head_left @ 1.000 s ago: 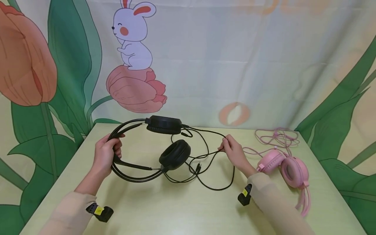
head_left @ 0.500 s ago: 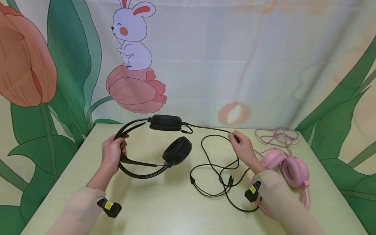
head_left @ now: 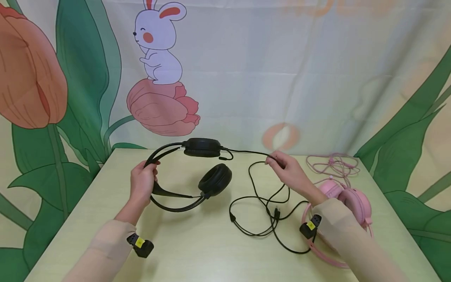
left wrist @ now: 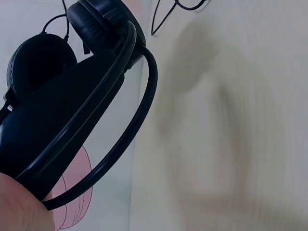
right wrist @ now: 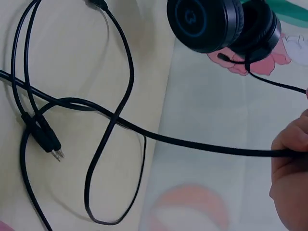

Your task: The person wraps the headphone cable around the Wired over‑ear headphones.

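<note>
In the head view, my left hand [head_left: 142,181] grips the headband of a black headset [head_left: 215,181], held up over the table. Both ear cups point right, and a short microphone [head_left: 223,158] sticks out below the far one. My right hand [head_left: 290,170] pinches the headset's black cable [head_left: 246,151], which runs nearly straight from the far cup to the fingers. Beyond that grip, the cable lies on the table in loose loops. Two metal-tipped plugs [right wrist: 45,137] lie side by side among the loops in the right wrist view. The left wrist view shows the padded inner band [left wrist: 53,106] close up.
Pink headphones [head_left: 357,201] lie at the table's right side, partly hidden by the right sleeve. Their pink cable [head_left: 332,164] is heaped behind them. A printed cloth [head_left: 239,78] with a rabbit and tulips hangs along the table's back edge.
The black headset and my left hand have shifted right. My right hand has also gone right and slightly up; the cable between has straightened, while its loops have slid right.
</note>
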`<control>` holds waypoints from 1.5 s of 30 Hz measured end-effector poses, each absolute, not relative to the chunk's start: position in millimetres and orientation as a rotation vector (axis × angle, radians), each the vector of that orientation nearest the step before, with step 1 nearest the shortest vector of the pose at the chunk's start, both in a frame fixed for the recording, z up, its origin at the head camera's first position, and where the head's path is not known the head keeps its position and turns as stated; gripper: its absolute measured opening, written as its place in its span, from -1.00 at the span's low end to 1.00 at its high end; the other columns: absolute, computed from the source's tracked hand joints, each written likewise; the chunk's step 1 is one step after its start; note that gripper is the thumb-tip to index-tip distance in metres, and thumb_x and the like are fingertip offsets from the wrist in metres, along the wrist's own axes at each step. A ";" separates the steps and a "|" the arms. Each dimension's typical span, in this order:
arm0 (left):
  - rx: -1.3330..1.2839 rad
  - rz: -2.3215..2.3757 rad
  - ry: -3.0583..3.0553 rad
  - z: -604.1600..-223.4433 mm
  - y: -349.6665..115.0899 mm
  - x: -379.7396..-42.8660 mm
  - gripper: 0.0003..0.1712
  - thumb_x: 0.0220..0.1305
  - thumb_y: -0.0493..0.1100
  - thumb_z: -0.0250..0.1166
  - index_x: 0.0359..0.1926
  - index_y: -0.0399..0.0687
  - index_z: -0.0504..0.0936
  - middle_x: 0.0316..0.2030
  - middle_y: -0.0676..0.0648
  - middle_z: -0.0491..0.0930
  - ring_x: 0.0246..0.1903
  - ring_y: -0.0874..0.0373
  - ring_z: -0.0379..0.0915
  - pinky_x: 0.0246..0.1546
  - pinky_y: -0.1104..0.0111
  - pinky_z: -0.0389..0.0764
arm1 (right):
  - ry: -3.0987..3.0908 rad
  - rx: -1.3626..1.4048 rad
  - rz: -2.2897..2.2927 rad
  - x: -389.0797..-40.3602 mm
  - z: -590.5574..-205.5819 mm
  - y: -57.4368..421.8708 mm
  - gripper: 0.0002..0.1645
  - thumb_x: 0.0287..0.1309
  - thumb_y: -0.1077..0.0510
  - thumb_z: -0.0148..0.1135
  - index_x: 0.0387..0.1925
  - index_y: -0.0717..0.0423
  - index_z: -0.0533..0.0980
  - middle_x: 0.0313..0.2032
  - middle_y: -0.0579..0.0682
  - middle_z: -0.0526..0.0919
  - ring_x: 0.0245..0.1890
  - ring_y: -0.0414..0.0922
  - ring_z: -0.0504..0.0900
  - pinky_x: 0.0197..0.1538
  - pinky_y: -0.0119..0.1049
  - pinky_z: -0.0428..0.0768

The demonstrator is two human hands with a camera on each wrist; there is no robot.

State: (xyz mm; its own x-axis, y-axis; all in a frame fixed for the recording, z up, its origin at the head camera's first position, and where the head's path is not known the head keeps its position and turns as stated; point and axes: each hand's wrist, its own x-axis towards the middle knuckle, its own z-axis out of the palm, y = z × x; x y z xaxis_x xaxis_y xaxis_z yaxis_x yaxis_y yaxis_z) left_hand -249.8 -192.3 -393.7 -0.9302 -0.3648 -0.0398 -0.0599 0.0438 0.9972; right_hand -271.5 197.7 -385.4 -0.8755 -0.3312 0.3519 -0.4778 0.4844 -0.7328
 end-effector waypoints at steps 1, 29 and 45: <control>0.447 -1.961 -2.100 -393.5 -191.2 -250.3 -0.82 0.26 -0.23 -0.03 -0.31 -0.16 0.50 -0.64 0.08 0.32 -0.71 0.30 0.22 -0.59 0.47 0.34 | -2.581 0.758 1.331 -270.0 -382.4 196.5 -0.76 0.31 0.00 -0.05 -0.16 -0.05 0.51 -0.64 -0.07 0.28 -0.69 -0.19 0.20 -0.54 -0.33 0.27; 0.360 -1.620 -2.350 -369.0 -169.3 -252.8 -0.68 0.23 -0.16 -0.04 -0.18 -0.21 0.58 -0.38 -0.08 0.50 -0.36 0.13 0.37 -0.32 0.36 0.30 | -2.373 1.446 0.226 -245.3 -349.4 162.0 -0.91 0.24 0.08 0.05 -0.30 -0.05 0.47 -0.55 -0.28 0.50 -0.67 -0.35 0.34 -0.62 -0.45 0.30; 0.346 -1.853 -2.246 -362.9 -171.6 -251.1 -0.76 0.24 -0.22 -0.05 -0.24 -0.25 0.51 -0.57 0.02 0.34 -0.63 0.25 0.22 -0.49 0.41 0.30 | -2.494 1.455 0.170 -244.7 -355.9 158.1 -0.92 0.24 0.05 0.06 -0.29 -0.09 0.47 -0.57 -0.28 0.53 -0.67 -0.32 0.38 -0.60 -0.40 0.34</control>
State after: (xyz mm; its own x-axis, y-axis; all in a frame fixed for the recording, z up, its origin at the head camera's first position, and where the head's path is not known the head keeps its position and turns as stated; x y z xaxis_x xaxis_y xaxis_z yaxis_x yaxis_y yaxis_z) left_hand -251.1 -171.6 -362.9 -0.9505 -0.3105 0.0120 -0.0472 0.1824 0.9821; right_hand -244.7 158.1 -355.9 -0.4706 -0.8397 0.2709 -0.8687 0.4947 0.0243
